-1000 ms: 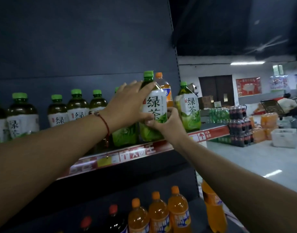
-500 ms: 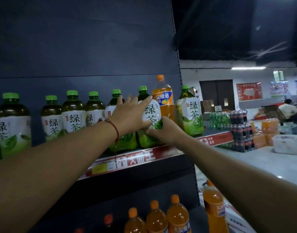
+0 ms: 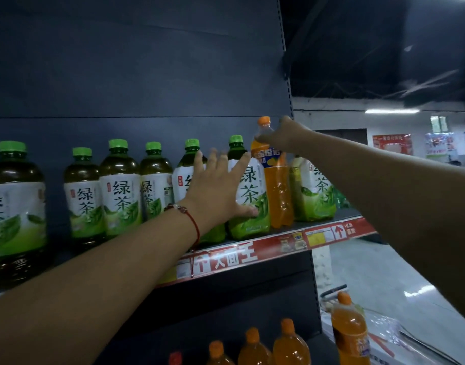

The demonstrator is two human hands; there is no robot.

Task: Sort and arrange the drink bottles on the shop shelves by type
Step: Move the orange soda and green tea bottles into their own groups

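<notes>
Several green tea bottles with green caps stand in a row on the upper shelf. My left hand lies flat with spread fingers against one green tea bottle, its thumb low on the label. An orange soda bottle with an orange cap stands upright between that bottle and another green tea bottle at the shelf's right end. My right hand grips the orange soda bottle at its neck, just under the cap.
More orange soda bottles stand on the lower shelf, and one orange bottle stands to their right. A dark back panel rises behind the row. To the right lies open shop floor.
My right hand left the green tea bottle and rose to the orange soda bottle's neck. My left hand opened flat against the green tea bottle, which now stands on the shelf.
</notes>
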